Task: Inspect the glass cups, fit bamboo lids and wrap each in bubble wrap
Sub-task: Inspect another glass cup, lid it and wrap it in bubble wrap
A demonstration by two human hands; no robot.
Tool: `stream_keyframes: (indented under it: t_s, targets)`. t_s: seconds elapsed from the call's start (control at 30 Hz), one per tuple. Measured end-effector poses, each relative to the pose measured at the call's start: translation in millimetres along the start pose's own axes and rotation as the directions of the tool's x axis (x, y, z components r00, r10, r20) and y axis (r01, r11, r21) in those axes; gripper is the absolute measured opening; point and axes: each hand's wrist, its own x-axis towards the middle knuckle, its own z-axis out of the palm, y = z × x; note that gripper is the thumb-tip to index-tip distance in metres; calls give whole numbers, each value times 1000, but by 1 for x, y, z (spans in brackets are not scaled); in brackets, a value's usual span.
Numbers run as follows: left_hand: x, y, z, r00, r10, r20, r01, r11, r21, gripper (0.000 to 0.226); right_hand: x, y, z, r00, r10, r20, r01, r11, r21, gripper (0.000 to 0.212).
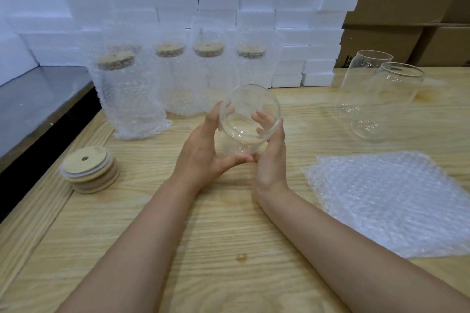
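A clear glass cup is held above the wooden table, tilted with its open mouth toward me. My left hand grips its left side and my right hand grips its right side, fingers curled behind the glass. A stack of bamboo lids lies at the left. Several wrapped, lidded cups stand at the back. Two bare glass cups stand at the right. A pile of bubble wrap sheets lies at the right front.
White foam blocks are stacked along the back. Cardboard boxes stand at the back right. A dark grey surface lies lower beyond the table's left edge.
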Motion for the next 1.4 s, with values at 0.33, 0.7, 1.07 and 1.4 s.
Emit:
stream_keyframes:
  t_s: [0.33, 0.7, 1.07, 1.4]
  targets:
    - [0, 2, -1, 998, -34, -48, 35, 999, 15, 113, 0, 1, 2, 998, -61, -14, 59, 992, -108, 43]
    - [-2, 7, 0, 998, -44, -37, 44, 999, 22, 100, 2, 4, -2, 998, -43, 36, 43, 999, 0, 54]
    - [-1, -2, 6, 990, 57, -130, -47, 995, 84, 87, 6, 8, -4, 999, -5, 40, -2, 985, 173, 42]
    - [-2, 0, 5, 989, 76, -126, -70, 996, 52, 92, 8, 12, -5, 997, -51, 66, 41, 989, 144, 29]
